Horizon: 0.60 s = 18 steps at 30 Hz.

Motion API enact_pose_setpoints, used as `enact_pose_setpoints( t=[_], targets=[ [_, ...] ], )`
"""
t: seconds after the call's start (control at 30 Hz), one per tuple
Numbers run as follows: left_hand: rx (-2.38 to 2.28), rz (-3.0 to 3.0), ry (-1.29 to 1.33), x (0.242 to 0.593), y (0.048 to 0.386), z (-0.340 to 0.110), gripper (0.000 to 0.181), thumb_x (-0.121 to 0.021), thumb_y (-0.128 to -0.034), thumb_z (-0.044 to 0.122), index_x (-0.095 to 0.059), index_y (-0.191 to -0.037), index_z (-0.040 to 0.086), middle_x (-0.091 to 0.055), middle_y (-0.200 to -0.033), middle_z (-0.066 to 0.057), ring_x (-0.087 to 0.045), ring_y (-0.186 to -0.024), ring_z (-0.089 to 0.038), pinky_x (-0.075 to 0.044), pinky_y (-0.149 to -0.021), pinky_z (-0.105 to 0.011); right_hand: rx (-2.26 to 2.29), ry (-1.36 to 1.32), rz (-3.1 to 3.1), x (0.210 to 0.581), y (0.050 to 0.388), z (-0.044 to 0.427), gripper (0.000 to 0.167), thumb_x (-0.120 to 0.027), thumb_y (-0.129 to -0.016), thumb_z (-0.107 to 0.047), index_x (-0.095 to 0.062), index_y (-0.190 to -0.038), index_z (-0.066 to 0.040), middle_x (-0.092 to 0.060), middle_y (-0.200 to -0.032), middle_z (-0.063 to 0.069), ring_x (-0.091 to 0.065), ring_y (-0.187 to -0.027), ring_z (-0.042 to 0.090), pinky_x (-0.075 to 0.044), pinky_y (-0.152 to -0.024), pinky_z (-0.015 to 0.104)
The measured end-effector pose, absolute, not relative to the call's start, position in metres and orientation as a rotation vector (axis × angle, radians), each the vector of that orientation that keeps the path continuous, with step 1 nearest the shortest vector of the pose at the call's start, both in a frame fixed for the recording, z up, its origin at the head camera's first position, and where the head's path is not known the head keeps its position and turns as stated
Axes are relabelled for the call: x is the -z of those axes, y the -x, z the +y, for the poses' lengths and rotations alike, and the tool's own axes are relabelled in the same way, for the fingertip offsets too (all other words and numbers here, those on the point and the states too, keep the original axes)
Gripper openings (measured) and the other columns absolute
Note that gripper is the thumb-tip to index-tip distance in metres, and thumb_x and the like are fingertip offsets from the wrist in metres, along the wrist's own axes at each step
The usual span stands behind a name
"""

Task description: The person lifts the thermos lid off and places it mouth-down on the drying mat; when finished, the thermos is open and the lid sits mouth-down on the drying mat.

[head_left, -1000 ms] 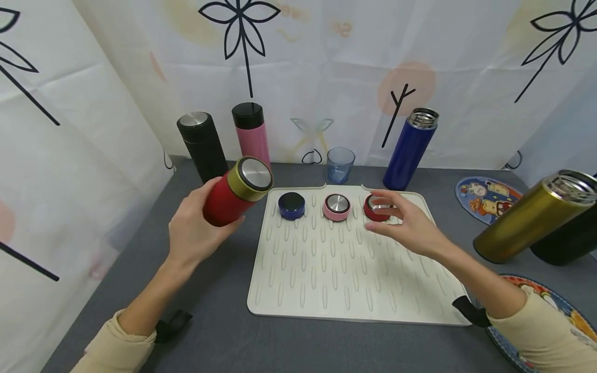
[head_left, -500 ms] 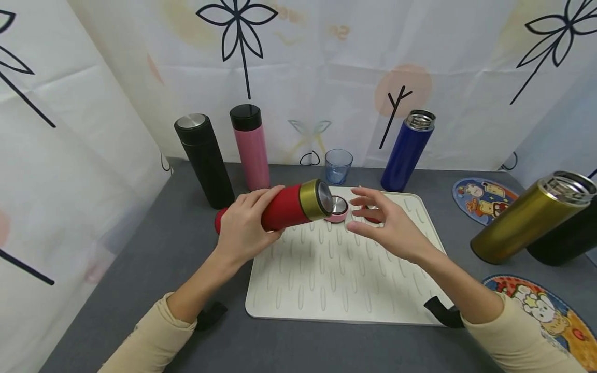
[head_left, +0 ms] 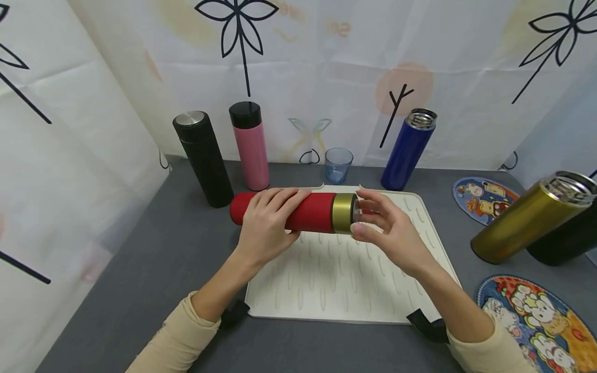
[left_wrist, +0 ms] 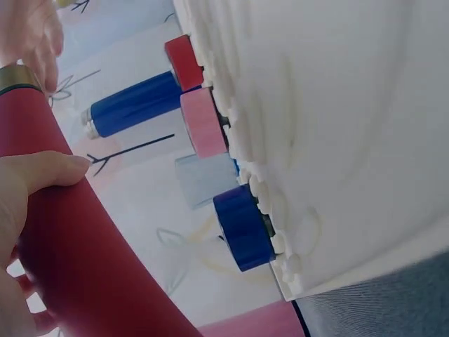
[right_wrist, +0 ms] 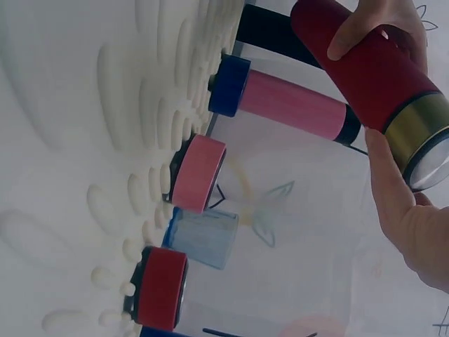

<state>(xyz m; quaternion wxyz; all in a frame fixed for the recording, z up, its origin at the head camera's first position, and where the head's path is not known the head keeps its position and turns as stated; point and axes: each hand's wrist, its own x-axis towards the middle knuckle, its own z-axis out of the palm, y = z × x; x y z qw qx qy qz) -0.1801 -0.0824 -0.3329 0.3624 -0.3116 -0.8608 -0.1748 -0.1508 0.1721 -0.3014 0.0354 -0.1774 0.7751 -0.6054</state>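
My left hand (head_left: 268, 228) grips a red thermos bottle (head_left: 312, 212), held nearly level above a white mat (head_left: 326, 274). The bottle's gold lid (head_left: 343, 213) with its silver end points right. My right hand (head_left: 394, 233) is at that end, fingers spread and slightly bent around the lid's edge; firm hold is not apparent. In the left wrist view, a blue lid (left_wrist: 244, 228), a pink lid (left_wrist: 203, 123) and a red lid (left_wrist: 184, 63) stand along the mat's far side. The head view hides most of them behind the bottle and right hand.
At the back stand a black thermos (head_left: 205, 160), a pink thermos (head_left: 252, 155), a blue glass (head_left: 338, 166) and an uncapped blue thermos (head_left: 408, 153). On the right, an uncapped gold thermos (head_left: 527, 223) stands before a dark one. Two cartoon-printed mats (head_left: 541, 321) lie there too.
My left hand has carried the red bottle rightward over the mat and turned it from tilted to nearly level. Its gold lid now meets my right hand, which stayed near the same spot.
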Motion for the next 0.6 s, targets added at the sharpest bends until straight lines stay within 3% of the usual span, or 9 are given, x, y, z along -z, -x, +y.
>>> enact_pose_setpoints(
  t=[0.23,0.43,0.6],
  targets=[
    [0.370,-2.150,0.820,0.3305,0.1783,-0.0772,0.073,-0.088,-0.0573,0.018,-0.059,-0.124,0.011,-0.061,-0.121,-0.008,-0.054,-0.110,-0.029,-0.040,-0.097,-0.048,1.709,0.496,2.574,0.3013,0.1474,0.1709,0.063,-0.075,-0.084,-0.016,-0.044,-0.138,-0.010,-0.051,-0.125,0.016,-0.059,-0.105,0.027,-0.052,-0.080,0.032],
    [0.347,-2.148,0.820,0.3287,0.1744,-0.0772,0.072,-0.088,-0.0577,0.022,-0.061,-0.123,0.013,-0.059,-0.120,-0.009,-0.052,-0.111,-0.030,-0.039,-0.098,-0.049,1.886,0.500,2.482,0.2991,0.1431,0.1727,0.057,-0.076,-0.079,-0.002,-0.050,-0.129,-0.002,-0.053,-0.115,0.019,-0.063,-0.093,0.022,-0.054,-0.076,0.029],
    [0.344,-2.160,0.785,0.3265,0.1736,-0.0811,0.074,-0.089,-0.0571,0.021,-0.060,-0.125,0.012,-0.059,-0.120,-0.010,-0.052,-0.111,-0.031,-0.040,-0.097,-0.050,1.892,0.575,2.469,0.2942,0.1431,0.1788,0.058,-0.075,-0.077,0.004,-0.049,-0.128,0.001,-0.050,-0.118,0.017,-0.063,-0.093,0.019,-0.054,-0.075,0.030]
  ],
)
